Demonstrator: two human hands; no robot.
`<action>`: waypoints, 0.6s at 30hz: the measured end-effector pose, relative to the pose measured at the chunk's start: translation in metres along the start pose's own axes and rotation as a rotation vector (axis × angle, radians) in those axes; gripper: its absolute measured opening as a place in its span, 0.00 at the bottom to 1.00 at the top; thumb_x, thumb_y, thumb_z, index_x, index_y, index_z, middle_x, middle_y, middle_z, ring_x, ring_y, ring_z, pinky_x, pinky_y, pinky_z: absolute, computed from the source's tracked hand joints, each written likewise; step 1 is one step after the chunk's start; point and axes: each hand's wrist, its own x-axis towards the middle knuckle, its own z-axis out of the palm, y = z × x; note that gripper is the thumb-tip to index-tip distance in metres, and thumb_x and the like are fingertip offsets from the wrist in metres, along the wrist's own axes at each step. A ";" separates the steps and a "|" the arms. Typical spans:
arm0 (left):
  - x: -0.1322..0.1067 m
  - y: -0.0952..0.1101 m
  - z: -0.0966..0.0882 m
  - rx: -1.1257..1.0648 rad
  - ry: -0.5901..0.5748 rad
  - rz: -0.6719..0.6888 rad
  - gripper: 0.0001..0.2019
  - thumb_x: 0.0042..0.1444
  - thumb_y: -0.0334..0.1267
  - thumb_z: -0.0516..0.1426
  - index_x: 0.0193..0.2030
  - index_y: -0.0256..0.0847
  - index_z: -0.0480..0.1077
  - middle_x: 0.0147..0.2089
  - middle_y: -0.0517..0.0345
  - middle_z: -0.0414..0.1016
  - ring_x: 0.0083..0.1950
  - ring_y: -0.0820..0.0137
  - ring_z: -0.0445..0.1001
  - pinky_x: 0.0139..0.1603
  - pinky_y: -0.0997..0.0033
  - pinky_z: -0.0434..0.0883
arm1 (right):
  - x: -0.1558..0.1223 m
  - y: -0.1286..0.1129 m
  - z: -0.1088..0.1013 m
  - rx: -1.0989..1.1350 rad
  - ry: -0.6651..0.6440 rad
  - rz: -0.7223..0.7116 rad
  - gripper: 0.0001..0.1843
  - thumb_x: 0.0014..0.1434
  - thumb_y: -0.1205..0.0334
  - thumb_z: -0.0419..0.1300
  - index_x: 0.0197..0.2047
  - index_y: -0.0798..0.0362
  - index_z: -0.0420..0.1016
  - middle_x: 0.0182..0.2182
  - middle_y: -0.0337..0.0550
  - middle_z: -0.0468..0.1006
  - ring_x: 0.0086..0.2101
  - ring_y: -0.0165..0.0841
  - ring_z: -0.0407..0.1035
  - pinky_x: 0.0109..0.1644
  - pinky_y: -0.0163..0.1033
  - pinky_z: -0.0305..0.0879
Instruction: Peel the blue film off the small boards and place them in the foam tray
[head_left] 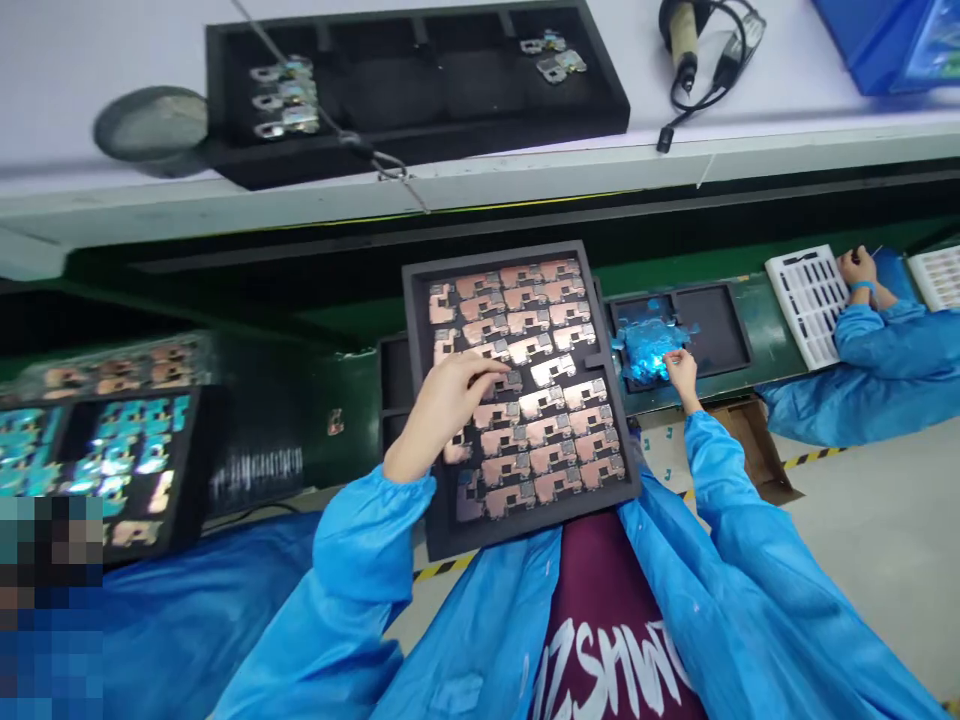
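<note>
A black tray (420,400) rests on my lap, filled with several rows of copper-coloured metal parts (536,350). My left hand (442,405) lies on the tray's left side with its fingers curled down onto one part near the middle. My right hand (681,372) reaches to the right, fingers pinched at a heap of blue film scraps (645,345). That heap lies in a shallow black tray (720,320) on the green conveyor. Both my sleeves are blue.
A co-worker's hand (859,270) and blue sleeve are at the far right beside white trays (810,300). Another black tray of shiny parts (112,460) sits at the left. On the upper white shelf stand a black tray (420,90), a round dish and a cabled tool (686,40).
</note>
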 end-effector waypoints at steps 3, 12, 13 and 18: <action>-0.006 -0.001 0.010 0.125 0.097 0.068 0.16 0.73 0.40 0.54 0.51 0.43 0.85 0.49 0.48 0.85 0.53 0.52 0.80 0.58 0.52 0.76 | 0.017 0.006 0.023 -0.105 0.003 0.068 0.10 0.69 0.61 0.58 0.46 0.54 0.79 0.47 0.56 0.84 0.49 0.43 0.77 0.58 0.43 0.71; -0.021 0.017 0.036 0.336 0.282 0.149 0.15 0.77 0.35 0.54 0.52 0.40 0.84 0.51 0.46 0.85 0.52 0.55 0.79 0.53 0.55 0.78 | 0.025 -0.005 0.029 -0.166 0.032 0.091 0.19 0.71 0.57 0.57 0.59 0.61 0.71 0.62 0.73 0.72 0.56 0.51 0.75 0.59 0.52 0.71; -0.022 0.018 0.033 0.330 0.292 0.140 0.15 0.77 0.35 0.54 0.52 0.41 0.84 0.50 0.47 0.85 0.52 0.55 0.79 0.54 0.55 0.78 | 0.022 -0.011 0.023 -0.138 0.039 0.074 0.21 0.72 0.54 0.56 0.60 0.61 0.71 0.60 0.72 0.74 0.55 0.51 0.76 0.59 0.53 0.71; -0.063 -0.004 0.009 0.100 0.630 -0.127 0.15 0.77 0.45 0.55 0.54 0.44 0.83 0.54 0.47 0.84 0.59 0.55 0.79 0.65 0.52 0.75 | -0.036 -0.052 -0.018 0.091 -0.077 -0.152 0.32 0.75 0.36 0.49 0.58 0.55 0.75 0.51 0.60 0.83 0.50 0.47 0.79 0.54 0.51 0.77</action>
